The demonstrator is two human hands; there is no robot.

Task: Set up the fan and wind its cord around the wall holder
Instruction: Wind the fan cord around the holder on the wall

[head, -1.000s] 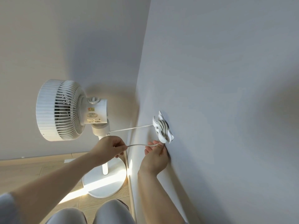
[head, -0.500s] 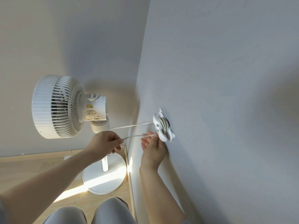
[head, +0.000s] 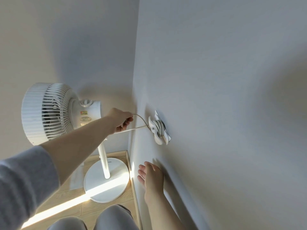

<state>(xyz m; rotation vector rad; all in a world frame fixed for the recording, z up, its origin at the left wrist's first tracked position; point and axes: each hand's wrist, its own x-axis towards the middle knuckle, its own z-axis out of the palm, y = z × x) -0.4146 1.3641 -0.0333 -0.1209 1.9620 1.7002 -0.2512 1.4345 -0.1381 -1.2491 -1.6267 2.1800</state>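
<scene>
One cord (head: 132, 129) is being pinched by the left hand (head: 120, 120) beside one wall holder (head: 159, 128) and one pedestal fan (head: 49, 112); the right hand (head: 150, 175) is being held slack, gripping nothing.

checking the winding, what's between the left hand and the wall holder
In the head view, only the white cord spans the gap: one strand arcs from the left hand to the wall holder, and another runs straight beneath it.
</scene>
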